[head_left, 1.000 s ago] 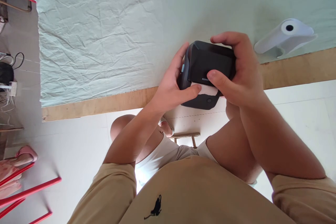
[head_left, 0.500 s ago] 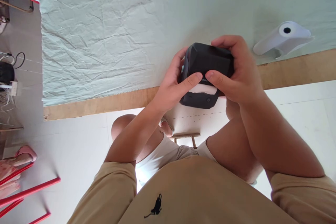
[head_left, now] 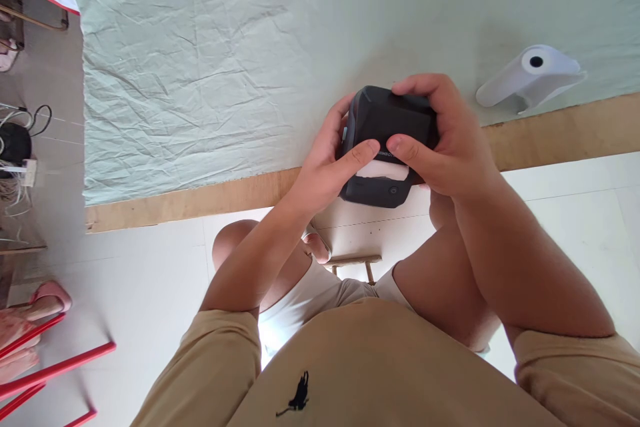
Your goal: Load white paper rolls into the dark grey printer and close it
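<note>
Between my hands is a black label printer (head_left: 387, 117), held at the table's front edge. A strip of white paper (head_left: 383, 170) shows at its slot, and a round button sits on the front below it. My left hand (head_left: 333, 157) wraps the printer's left side, thumb pressed on the top. From the right, my right hand (head_left: 445, 137) grips it, fingers over the far edge and thumb on top near the other thumb. The undersides of both hands are hidden by the printer.
A white paper roll (head_left: 515, 77) with a loose end lies on the green tablecloth (head_left: 200, 67) at the right. Wood (head_left: 200, 202) shows along the table's front edge. Cables (head_left: 17, 160), red bars (head_left: 60, 370) and another person's foot (head_left: 47, 303) are at the left.
The printer and both hands have shifted slightly left in view. The grip looks the same, and the paper roll also appears a little further left and lower.
</note>
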`<state>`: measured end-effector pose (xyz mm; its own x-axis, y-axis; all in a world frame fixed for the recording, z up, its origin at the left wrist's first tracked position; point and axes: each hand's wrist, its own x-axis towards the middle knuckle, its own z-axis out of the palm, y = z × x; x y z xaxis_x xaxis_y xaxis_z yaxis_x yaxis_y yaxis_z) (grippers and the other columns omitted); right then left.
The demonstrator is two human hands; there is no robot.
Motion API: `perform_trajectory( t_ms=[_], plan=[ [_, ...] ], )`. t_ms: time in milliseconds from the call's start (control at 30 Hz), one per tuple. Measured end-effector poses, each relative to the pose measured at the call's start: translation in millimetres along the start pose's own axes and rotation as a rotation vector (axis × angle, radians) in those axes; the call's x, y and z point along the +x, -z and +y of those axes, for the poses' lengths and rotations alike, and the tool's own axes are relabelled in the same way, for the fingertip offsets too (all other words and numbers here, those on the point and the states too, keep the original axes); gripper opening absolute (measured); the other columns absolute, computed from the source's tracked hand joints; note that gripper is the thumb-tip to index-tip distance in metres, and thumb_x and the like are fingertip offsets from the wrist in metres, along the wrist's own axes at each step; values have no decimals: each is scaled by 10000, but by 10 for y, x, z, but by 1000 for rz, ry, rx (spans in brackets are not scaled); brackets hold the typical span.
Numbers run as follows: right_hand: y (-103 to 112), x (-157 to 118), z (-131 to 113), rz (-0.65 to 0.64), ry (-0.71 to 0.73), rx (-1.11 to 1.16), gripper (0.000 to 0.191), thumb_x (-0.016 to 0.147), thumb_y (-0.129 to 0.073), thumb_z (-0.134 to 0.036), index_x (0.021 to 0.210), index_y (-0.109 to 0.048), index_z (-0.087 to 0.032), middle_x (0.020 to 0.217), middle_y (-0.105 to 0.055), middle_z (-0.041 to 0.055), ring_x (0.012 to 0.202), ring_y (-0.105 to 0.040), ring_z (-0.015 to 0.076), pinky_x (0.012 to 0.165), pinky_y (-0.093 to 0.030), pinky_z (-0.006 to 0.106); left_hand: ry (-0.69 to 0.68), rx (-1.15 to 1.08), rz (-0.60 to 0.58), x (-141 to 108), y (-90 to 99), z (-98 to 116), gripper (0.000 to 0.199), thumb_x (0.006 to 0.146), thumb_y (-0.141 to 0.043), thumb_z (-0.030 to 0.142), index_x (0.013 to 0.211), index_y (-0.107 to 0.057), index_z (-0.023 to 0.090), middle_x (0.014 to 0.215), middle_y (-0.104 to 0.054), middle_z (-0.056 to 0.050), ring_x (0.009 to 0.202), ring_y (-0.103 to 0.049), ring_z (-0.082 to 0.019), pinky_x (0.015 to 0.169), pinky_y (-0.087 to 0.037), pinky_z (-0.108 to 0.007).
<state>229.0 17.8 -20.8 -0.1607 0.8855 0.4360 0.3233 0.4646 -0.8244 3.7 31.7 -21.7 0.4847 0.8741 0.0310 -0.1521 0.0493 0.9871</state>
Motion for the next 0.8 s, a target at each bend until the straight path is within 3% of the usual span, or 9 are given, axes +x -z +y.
perform_trajectory(
  t_ms=[200, 433, 633, 800],
  plan=[
    [-23, -18, 20, 10, 23, 16, 562, 1054, -759, -647, 1537, -628, -391, 1356, -811, 75, 1113, -826, 278, 873, -765, 458, -24, -42, -13, 15, 31, -48, 852, 931, -832, 793, 1621, -531, 393, 1659, -705, -69, 1611, -688, -395, 1319, -642, -571],
    [-21, -28, 25, 34, -17, 26, 635, 1051, -717, -785, 1544, -618, -398, 1361, -804, 75, 1079, -821, 272, 855, -761, 453, 67, -72, -16, 3, -14, 58, 759, 1015, -732, 799, 1624, -590, 368, 1650, -724, -49, 1639, -681, -426, 1222, -699, -596],
    [-37, -17, 27, 61, 4, 18, 656, 1047, -679, -837, 1542, -612, -412, 1368, -797, 78, 1079, -816, 282, 864, -760, 469, 55, -64, -26, 18, -28, 113, 755, 1037, -670, 853, 1638, -607, 401, 1658, -721, -32, 1722, -608, -424, 1251, -681, -599],
    [-60, -20, 53, 87, 18, -17, 664, 1046, -690, -816, 1560, -587, -409, 1399, -778, 73, 1125, -805, 283, 864, -747, 448, 52, -79, 11, 95, -45, 138, 761, 1011, -622, 945, 1530, -689, 393, 1644, -742, -1, 1773, -549, -386, 1321, -651, -548]
  ],
)
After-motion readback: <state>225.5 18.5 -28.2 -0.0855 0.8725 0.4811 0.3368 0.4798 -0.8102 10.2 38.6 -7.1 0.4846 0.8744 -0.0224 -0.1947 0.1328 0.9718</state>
